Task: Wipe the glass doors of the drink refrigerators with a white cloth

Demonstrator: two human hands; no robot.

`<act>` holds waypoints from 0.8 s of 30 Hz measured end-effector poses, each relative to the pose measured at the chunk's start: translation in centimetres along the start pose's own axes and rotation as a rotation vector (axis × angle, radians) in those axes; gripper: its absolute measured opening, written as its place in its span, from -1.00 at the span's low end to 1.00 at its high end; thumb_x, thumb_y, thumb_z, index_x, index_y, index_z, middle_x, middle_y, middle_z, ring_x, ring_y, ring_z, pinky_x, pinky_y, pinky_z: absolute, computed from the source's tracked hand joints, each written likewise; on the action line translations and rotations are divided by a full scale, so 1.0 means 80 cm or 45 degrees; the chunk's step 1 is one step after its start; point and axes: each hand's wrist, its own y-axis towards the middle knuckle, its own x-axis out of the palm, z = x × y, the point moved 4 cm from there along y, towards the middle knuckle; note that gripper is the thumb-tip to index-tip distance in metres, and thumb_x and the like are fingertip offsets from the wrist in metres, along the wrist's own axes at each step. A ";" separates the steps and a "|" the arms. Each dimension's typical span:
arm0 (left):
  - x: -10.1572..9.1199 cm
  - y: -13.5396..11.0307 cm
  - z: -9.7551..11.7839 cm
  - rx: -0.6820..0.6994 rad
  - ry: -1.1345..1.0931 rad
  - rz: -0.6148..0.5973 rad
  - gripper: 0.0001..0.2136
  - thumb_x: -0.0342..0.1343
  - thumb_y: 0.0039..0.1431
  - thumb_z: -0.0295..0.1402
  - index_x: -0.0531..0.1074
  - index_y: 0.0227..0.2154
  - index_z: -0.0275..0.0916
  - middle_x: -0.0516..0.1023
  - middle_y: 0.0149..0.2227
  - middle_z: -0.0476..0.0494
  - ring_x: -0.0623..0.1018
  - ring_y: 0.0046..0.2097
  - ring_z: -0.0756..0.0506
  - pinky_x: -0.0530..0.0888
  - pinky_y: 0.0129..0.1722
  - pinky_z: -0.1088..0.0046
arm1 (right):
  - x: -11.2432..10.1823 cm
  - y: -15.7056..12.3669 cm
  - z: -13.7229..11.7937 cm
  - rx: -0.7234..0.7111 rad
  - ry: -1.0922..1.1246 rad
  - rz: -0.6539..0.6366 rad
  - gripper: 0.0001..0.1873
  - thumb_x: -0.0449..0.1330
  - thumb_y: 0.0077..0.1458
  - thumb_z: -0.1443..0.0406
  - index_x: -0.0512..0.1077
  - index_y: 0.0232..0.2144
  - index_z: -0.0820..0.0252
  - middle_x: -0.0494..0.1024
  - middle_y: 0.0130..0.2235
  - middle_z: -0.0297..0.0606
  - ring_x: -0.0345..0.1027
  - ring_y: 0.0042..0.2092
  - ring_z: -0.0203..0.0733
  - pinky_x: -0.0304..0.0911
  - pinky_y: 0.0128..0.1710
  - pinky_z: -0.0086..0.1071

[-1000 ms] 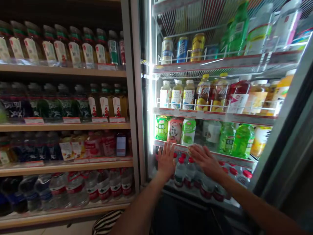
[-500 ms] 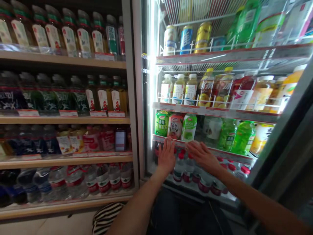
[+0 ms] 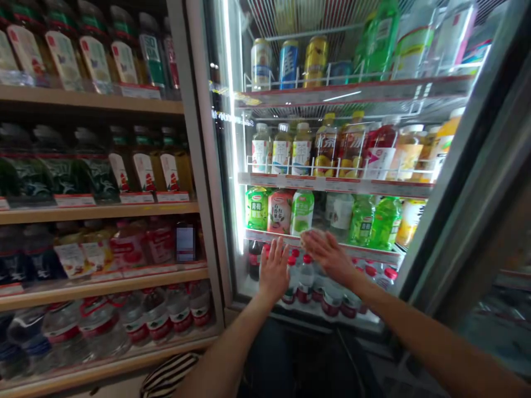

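My left hand (image 3: 274,268) is flat and open with fingers pointing up, held in front of the red-capped water bottles (image 3: 306,279) on the cooler's bottom shelf. My right hand (image 3: 327,251) is open too, fingers stretched to the left, just below the shelf edge (image 3: 373,255) that carries green and pink drink bottles (image 3: 280,211). Neither hand holds anything. Whether the palms touch the bottles I cannot tell.
The lit cooler has several wire shelves of cans (image 3: 288,63) and juice bottles (image 3: 302,149); its open door frame (image 3: 468,166) stands at the right. Wooden shelves (image 3: 99,213) at the left hold tea and water bottles. A striped cloth (image 3: 170,376) shows at the bottom.
The view has swung right and slightly up, so the cooler sits more to the left. Both hands stay open at the bottom shelf, the right one lifted a little toward the shelf edge.
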 end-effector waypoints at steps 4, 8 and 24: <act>0.000 0.001 0.005 -0.030 0.003 -0.024 -0.40 0.01 0.04 -0.40 0.05 0.19 -0.27 -0.06 0.29 -0.30 -0.01 0.30 -0.23 0.09 0.20 0.00 | -0.027 0.027 0.056 0.386 -0.063 0.178 -0.51 0.00 0.13 0.42 0.22 0.13 0.12 0.16 0.24 -0.19 -0.22 0.31 -0.13 -0.32 0.26 -0.02; -0.002 0.005 0.020 0.046 0.012 -0.053 -0.42 -0.01 0.07 -0.38 0.06 0.19 -0.26 -0.07 0.30 -0.28 -0.03 0.30 -0.22 0.07 0.21 0.01 | -0.016 -0.012 0.023 0.161 -0.043 0.077 -0.55 -0.03 0.14 0.44 0.28 0.09 0.17 0.25 0.19 -0.20 -0.17 0.30 -0.14 -0.27 0.27 -0.08; 0.018 -0.005 0.069 0.279 -0.014 -0.027 -0.48 -0.09 0.10 -0.41 0.10 0.17 -0.28 -0.01 0.29 -0.21 -0.02 0.31 -0.17 0.01 0.23 0.04 | -0.024 -0.131 0.027 0.157 -0.032 -0.142 -0.49 0.00 0.10 0.47 0.25 0.11 0.11 0.25 0.19 -0.22 -0.15 0.30 -0.17 -0.16 0.25 -0.10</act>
